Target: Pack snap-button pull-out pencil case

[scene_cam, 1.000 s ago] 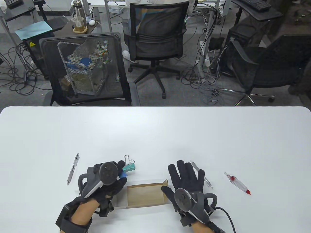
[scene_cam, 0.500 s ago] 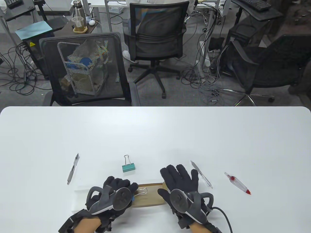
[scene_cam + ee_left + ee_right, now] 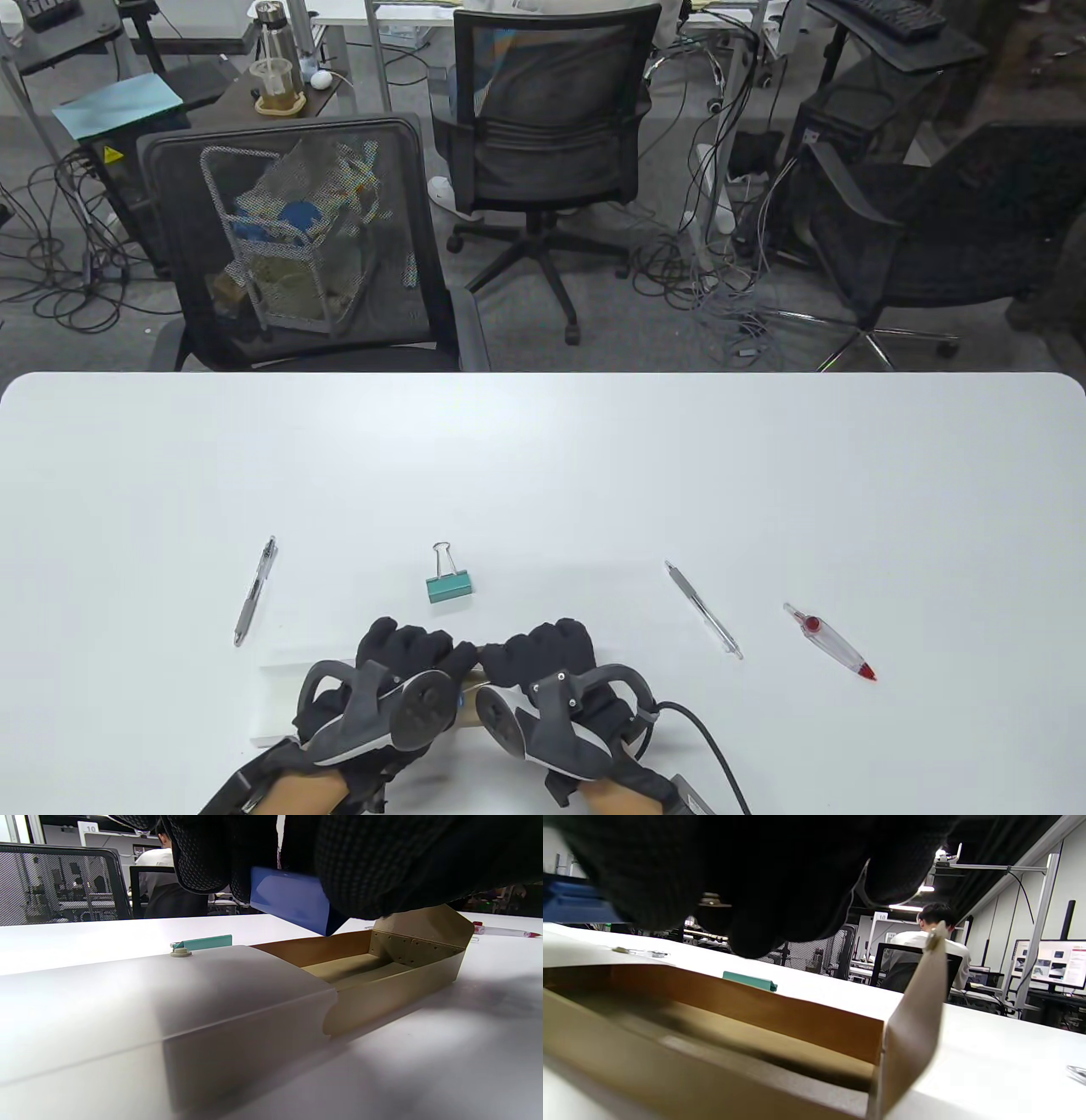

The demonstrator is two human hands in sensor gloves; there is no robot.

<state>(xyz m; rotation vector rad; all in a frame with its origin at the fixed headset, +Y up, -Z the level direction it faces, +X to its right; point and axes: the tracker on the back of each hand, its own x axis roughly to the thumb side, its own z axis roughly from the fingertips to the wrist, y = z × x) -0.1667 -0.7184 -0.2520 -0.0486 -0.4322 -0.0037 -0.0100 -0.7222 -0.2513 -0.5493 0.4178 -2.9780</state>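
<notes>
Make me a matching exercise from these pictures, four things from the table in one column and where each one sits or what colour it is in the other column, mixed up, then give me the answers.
Things:
1. teal binder clip
2. red-tipped clear plastic pen
3. brown cardboard drawer
4. blue binder clip

Descriptions:
A. farthest right on the table
B. held in the left hand over the drawer
C. pulled partly out of the frosted white sleeve
D. lying just beyond both hands, wire handles pointing away

Pairs: 1-D, 2-A, 3-C, 4-B
</notes>
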